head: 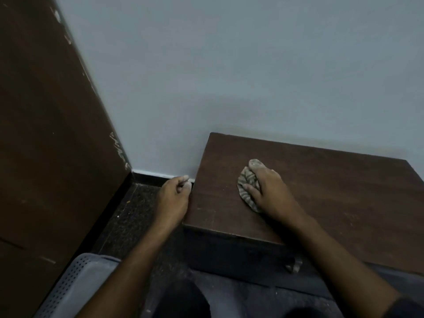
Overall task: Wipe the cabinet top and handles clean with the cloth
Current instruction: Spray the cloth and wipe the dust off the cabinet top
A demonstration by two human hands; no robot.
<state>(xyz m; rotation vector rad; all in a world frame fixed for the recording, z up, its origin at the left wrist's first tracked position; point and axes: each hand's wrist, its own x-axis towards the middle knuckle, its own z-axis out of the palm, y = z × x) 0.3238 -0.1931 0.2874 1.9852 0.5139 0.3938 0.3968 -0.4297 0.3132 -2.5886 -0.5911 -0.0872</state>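
My right hand [266,191] grips the crumpled, grey-striped cloth [249,185], bunched under my fingers on the dark wooden cabinet top [332,203], lower right of frame. My left hand [175,193], loosely curled and holding nothing, rests against its left edge.

Head camera looks steeply down, close over the cabinet top [321,203].

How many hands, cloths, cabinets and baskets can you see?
Hands: 2, the left hand and the right hand
Cloths: 1, the striped cloth
Cabinets: 1, the brown cabinet
Baskets: 1, the grey basket
Total: 5
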